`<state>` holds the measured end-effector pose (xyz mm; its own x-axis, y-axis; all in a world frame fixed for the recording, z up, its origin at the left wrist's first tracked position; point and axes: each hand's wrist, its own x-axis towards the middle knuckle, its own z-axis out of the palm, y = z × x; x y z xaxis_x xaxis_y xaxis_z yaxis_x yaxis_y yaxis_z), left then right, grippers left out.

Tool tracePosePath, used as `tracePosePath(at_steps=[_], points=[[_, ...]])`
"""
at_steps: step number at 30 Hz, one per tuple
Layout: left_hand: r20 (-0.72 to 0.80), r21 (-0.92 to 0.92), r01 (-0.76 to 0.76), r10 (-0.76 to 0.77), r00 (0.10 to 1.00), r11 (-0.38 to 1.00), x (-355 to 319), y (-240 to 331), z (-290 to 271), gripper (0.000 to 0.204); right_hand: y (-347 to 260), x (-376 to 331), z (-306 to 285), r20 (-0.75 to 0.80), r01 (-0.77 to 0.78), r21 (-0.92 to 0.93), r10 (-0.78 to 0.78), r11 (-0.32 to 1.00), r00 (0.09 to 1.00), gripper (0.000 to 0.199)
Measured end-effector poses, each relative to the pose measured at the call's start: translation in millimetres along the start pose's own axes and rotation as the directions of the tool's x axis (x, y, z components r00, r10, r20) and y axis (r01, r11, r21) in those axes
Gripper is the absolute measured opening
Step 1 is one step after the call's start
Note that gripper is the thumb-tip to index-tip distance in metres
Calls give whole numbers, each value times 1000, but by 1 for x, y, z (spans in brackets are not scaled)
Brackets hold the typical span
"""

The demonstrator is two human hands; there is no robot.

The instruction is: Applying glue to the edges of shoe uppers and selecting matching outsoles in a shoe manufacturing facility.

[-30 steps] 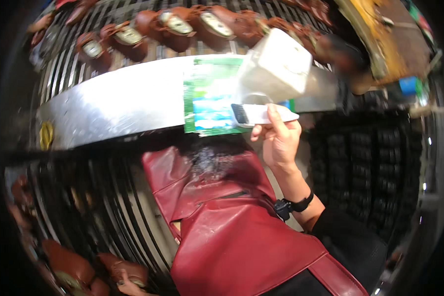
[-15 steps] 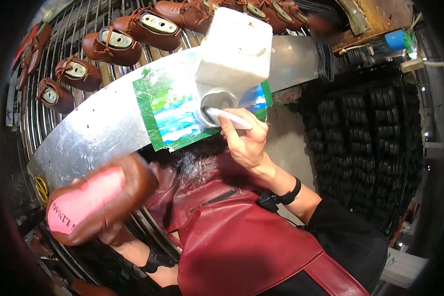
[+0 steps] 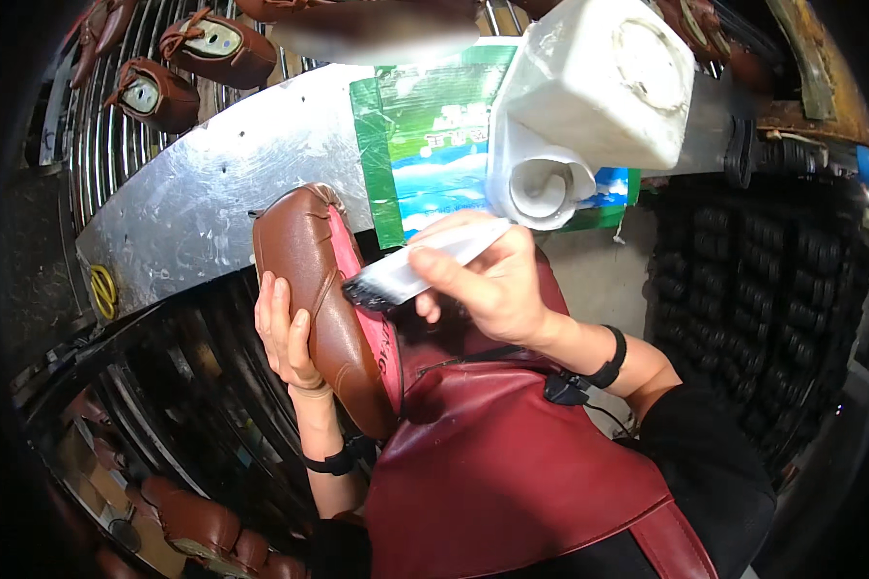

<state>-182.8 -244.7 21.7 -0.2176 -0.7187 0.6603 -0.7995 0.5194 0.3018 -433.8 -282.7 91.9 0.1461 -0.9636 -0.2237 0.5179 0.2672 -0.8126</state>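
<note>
My left hand [image 3: 288,333] is closed around a brown leather shoe [image 3: 314,289], its fingers along the outer side. The shoe is tilted on edge, toe up, and its pink underside [image 3: 378,338] faces right. In my right hand [image 3: 492,285] is a brush [image 3: 430,261] with a pale handle and dark, wet-looking bristles. The bristle tip lies at the border of pink and brown leather; whether it touches cannot be made out. Beyond my right hand, a white plastic container [image 3: 594,82] with a round opening [image 3: 543,188] stands on the metal bench.
A green and blue printed sheet [image 3: 434,145] covers part of the metal bench [image 3: 222,159]. Brown shoes [image 3: 220,46] sit on a rod rack at the back left. Stacked black pieces [image 3: 743,280] fill the right side. A yellow coil [image 3: 103,291] hangs at the bench's left end.
The brush has come out of the container's opening and down to the shoe. My left hand has brought the shoe rightward and turned it toe-up. The view has shifted left.
</note>
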Motion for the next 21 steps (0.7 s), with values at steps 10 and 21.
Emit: tracePosePath(at_steps=[10, 21], points=[[18, -41, -2, 3, 1000, 999, 2, -1, -5, 31, 10, 111, 31, -78, 167, -437, -222, 884, 972, 22], [-30, -51, -43, 42, 999, 998, 4, -9, -4, 27, -16, -16, 3, 199, 20, -310, 44, 950, 979, 15]])
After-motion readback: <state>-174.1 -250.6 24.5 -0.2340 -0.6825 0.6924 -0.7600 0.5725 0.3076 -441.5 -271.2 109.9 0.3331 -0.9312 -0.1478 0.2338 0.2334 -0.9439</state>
